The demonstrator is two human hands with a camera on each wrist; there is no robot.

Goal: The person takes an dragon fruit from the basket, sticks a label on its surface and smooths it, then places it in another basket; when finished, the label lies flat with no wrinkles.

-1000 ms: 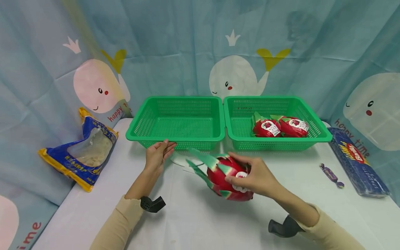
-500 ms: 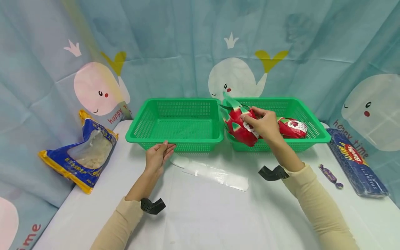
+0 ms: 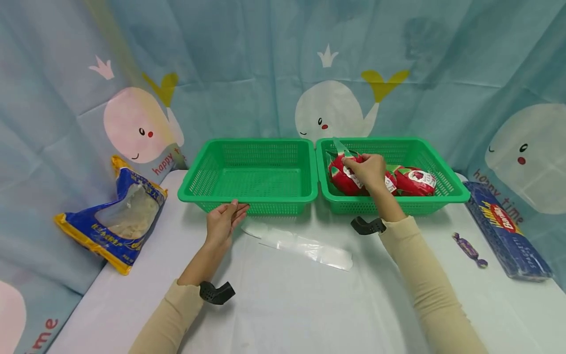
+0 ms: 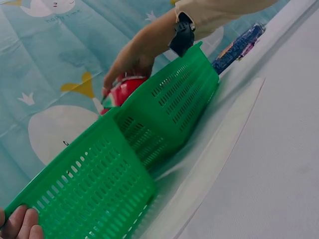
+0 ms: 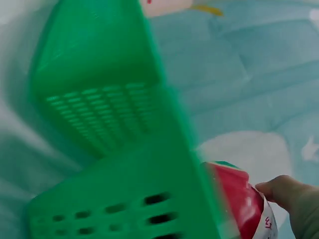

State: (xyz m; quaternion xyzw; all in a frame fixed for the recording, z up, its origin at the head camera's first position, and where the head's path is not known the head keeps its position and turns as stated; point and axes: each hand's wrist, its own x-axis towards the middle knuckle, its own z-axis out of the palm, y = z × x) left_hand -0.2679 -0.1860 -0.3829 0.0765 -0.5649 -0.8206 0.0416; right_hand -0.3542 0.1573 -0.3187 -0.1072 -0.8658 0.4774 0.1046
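In the head view, my right hand [image 3: 369,170] grips a red dragon fruit [image 3: 345,176] with green leaf tips and a white label. The fruit is inside the right green basket [image 3: 398,199], at its left end. Two more labelled dragon fruits [image 3: 414,181] lie to its right, one partly covered by my hand. At the front rim of the left green basket [image 3: 261,200], my left hand [image 3: 219,223] pinches the edge; the left wrist view has its fingers [image 4: 22,221] just under the rim. In the right wrist view, the thumb [image 5: 281,191] presses on the dragon fruit.
A clear plastic strip [image 3: 305,246] lies on the white table before the baskets. A blue and yellow bag [image 3: 119,211] leans at the left. Right of the baskets are a purple wrapped candy [image 3: 469,250] and a blue spaghetti pack [image 3: 508,231]. A whale-print curtain [image 3: 247,64] hangs behind.
My right hand has carried the dragon fruit from above the table up and away into the right basket, uncovering the plastic strip. The left hand stays at the left basket's rim.
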